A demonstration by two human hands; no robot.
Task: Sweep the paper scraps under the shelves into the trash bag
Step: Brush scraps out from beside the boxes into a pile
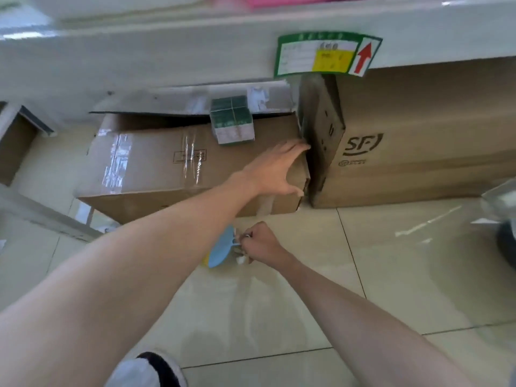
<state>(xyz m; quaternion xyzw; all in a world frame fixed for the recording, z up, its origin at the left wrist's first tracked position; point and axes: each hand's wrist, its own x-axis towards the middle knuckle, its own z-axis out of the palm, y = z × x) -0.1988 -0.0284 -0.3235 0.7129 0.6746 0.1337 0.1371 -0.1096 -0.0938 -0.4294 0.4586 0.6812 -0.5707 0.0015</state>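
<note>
My left hand point(275, 170) reaches forward with its fingers spread and lies flat on the right end of a taped cardboard box point(156, 166) on the floor under the white shelf point(167, 48). Lower down, my right hand point(258, 244) is curled round the handle of a small blue dustpan point(222, 251), which sits on the floor tiles just in front of that box. A few white paper scraps point(242, 260) show beside my right fingers. No trash bag is clearly visible.
A large brown box marked SF point(418, 135) stands to the right, with a dark flat box point(321, 129) wedged upright between the two. A green and white packet point(233, 121) lies on the taped box. My shoe point(150, 370) is at the bottom. Clear plastic point(499, 199) shows at the right edge.
</note>
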